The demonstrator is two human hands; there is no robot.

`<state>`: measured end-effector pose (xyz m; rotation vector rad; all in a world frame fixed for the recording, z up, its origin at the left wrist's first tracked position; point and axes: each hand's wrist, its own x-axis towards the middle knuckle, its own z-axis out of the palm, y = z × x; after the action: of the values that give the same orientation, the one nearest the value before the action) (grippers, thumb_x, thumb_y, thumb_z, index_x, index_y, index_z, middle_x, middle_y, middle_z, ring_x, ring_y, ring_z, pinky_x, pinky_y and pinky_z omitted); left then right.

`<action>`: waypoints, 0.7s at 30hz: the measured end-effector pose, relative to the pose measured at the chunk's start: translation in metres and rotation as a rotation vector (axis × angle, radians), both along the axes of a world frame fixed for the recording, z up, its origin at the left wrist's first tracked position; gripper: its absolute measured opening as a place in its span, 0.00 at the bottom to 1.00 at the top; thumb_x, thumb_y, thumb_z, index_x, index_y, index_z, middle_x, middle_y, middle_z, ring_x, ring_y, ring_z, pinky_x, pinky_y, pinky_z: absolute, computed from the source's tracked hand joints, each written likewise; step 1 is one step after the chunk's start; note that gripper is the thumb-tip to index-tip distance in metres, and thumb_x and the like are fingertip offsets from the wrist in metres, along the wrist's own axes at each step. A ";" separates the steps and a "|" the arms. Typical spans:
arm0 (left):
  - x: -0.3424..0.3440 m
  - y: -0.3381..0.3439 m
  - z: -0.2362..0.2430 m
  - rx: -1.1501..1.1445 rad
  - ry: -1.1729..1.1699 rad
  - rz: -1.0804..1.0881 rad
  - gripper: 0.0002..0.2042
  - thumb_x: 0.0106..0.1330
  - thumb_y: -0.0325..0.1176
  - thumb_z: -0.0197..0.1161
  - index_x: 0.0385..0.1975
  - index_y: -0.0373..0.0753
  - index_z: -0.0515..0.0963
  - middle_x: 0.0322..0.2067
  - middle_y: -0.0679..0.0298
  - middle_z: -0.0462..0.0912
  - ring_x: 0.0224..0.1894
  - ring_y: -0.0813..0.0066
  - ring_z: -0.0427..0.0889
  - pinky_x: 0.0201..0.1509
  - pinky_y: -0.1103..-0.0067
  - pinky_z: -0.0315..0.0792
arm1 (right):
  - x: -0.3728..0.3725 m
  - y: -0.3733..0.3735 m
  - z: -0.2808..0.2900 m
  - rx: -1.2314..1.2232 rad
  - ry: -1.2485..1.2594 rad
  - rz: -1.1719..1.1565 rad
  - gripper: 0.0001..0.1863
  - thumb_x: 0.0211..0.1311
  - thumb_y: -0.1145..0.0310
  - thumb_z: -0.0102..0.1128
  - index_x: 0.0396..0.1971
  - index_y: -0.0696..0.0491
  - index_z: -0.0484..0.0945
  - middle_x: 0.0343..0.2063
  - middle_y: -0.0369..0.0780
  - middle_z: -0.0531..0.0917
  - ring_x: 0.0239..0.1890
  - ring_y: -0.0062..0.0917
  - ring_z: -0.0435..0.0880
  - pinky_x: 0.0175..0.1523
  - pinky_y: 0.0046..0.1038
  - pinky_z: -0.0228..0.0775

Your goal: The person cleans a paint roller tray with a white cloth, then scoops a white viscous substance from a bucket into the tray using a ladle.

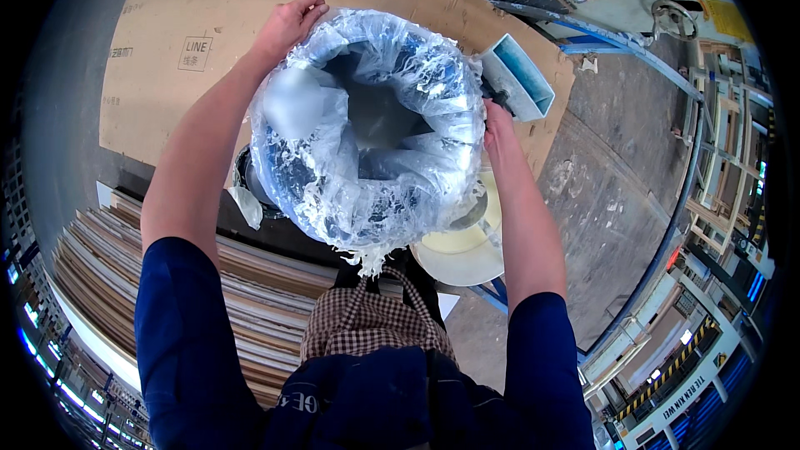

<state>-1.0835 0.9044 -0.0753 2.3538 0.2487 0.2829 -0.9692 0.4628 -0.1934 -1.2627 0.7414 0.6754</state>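
Note:
A round blue bucket (287, 168) stands in front of me, lined with a clear plastic bag (450, 129) folded out over its rim. White, crusted residue clings to the plastic and hangs in a ragged clump at the near edge. The opening is grey and hollow. At the far left of the rim my left hand (287, 27) is closed, its fingertips curled at the plastic's edge. My right hand (498, 127) grips the right side, its fingers partly hidden. A pale blurred patch covers part of the left rim.
Brown cardboard (175, 108) lies beyond the bucket. A pale blue-grey rectangular container (518, 79) is by my right hand. A cream-coloured tub (458, 258) sits below it, and a dark pot (247, 173) is at left. Stacked boards (150, 275) lie near left; a blue metal rail (696, 150) curves right.

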 end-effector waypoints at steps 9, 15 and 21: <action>0.008 0.008 -0.013 -0.069 0.196 -0.118 0.14 0.73 0.43 0.56 0.39 0.37 0.78 0.25 0.54 0.80 0.29 0.65 0.79 0.39 0.70 0.74 | -0.017 -0.010 -0.014 -0.079 -0.041 -0.002 0.09 0.62 0.74 0.61 0.41 0.60 0.76 0.30 0.45 0.84 0.30 0.34 0.87 0.35 0.40 0.83; -0.090 0.034 0.008 -0.766 0.405 0.286 0.26 0.74 0.53 0.51 0.57 0.37 0.76 0.45 0.62 0.82 0.46 0.73 0.80 0.52 0.75 0.74 | -0.028 -0.009 0.006 -0.052 -0.016 -0.041 0.11 0.61 0.74 0.63 0.42 0.59 0.77 0.33 0.44 0.84 0.34 0.33 0.85 0.38 0.40 0.81; -0.241 -0.084 0.036 -1.053 0.566 0.678 0.42 0.69 0.70 0.40 0.69 0.38 0.62 0.66 0.56 0.66 0.69 0.61 0.62 0.72 0.56 0.55 | -0.033 -0.010 0.002 0.110 0.064 -0.031 0.16 0.60 0.72 0.66 0.45 0.62 0.77 0.35 0.43 0.84 0.33 0.32 0.85 0.37 0.37 0.81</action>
<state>-1.3245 0.8202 -0.0391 1.1886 1.1530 -0.1930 -1.0020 0.4528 -0.1916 -1.1311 0.7647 0.7250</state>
